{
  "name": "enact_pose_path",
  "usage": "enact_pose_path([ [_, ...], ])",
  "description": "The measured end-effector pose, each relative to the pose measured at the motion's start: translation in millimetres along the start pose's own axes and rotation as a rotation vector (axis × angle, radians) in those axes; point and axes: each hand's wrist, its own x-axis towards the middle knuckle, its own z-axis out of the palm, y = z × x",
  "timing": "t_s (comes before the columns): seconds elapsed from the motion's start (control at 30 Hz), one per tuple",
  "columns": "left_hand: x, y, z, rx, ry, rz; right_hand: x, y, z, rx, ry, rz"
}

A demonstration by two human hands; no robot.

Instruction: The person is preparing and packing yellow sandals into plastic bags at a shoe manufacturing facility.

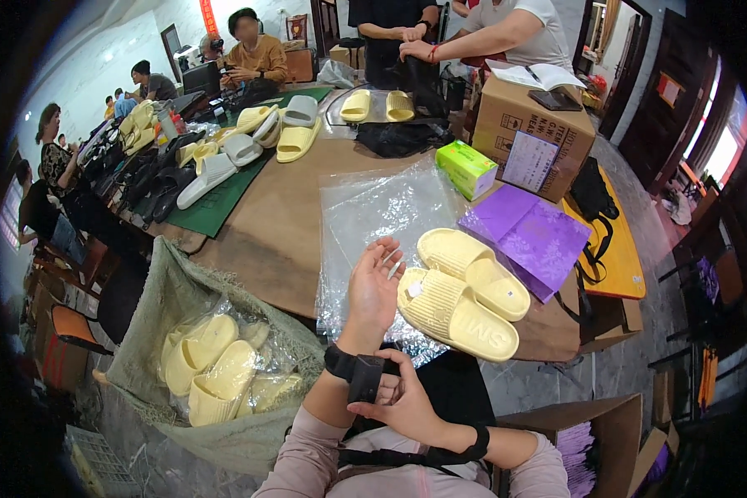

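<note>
My left hand [373, 286] is raised over the table's near edge, palm turned up, fingers loosely apart and holding nothing. On its wrist sits a black strapped device [365, 378]. My right hand [408, 404] grips that device, thumb below and fingers above. Just right of my left hand lies a pair of pale yellow slippers: the nearer slipper [455, 314] shows a ribbed strap with a small white tag, and the farther slipper [481, 270] lies beside it. Clear plastic bags [365, 207] are spread flat beneath and behind my left hand.
A woven sack [137, 365] of bagged yellow slippers [224, 382] stands left. Purple bags [527, 236], a green tissue pack [466, 169] and a cardboard carton [506, 112] are at right. More slippers [242, 149] cover the far left table; several people work beyond.
</note>
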Motion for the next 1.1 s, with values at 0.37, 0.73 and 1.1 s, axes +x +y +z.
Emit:
enact_pose_path([
  [0.37,-6.4,3.9,-5.3,-0.076,0.027,-0.047,-0.7,-3.1,-5.1,0.086,-0.151,0.051],
  [0.73,-22.1,18.0,-1.1,0.274,0.01,0.362,-1.3,16.5,-13.6,0.305,-0.282,0.014],
  [1.1,-46.4,27.1,8.1,0.074,-0.359,-0.173,-2.1,-52.1,-57.6,-0.383,-0.511,0.004],
])
